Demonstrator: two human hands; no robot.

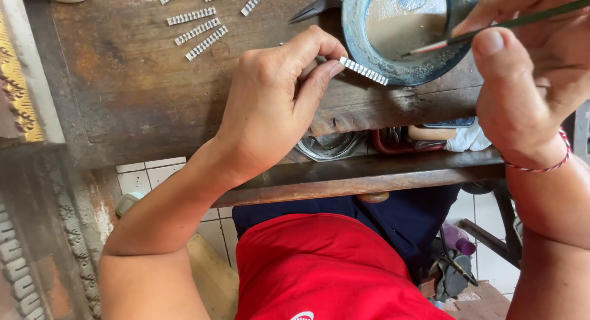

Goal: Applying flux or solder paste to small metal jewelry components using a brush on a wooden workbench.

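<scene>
A worn, dark wooden workbench (141, 86) fills the view, with pale floor tiles showing below its edge. The person's left hand (276, 105) is closed in a pinch, thumb and forefinger gripping one end of a small silvery ribbed strip (364, 71), which juts out to the right, just above the bench and touching or nearly touching the rim of a round blue bowl (353, 25). The right hand (528, 80) is closed around a thin green-handled brush (491, 28), whose tip reaches into the pale, chalky liquid in the bowl. The strip looks light, thin and probably easy to bend or drop, so holding it by one end between fingertips, as here, seems the sensible grip, leaving the rest of its face free. A red-and-white cord bracelet (544, 166) circles the right wrist. Farther out, seven more ribbed strips (196, 31) like the held one lie loose at the top of the bench, some cut off by the frame, making eight in view; there is one bowl and one brush. Dark plier-like handles (316, 8) rest beside the bowl. A carved, gilded frame piece (18, 80) stands at the left edge.
</scene>
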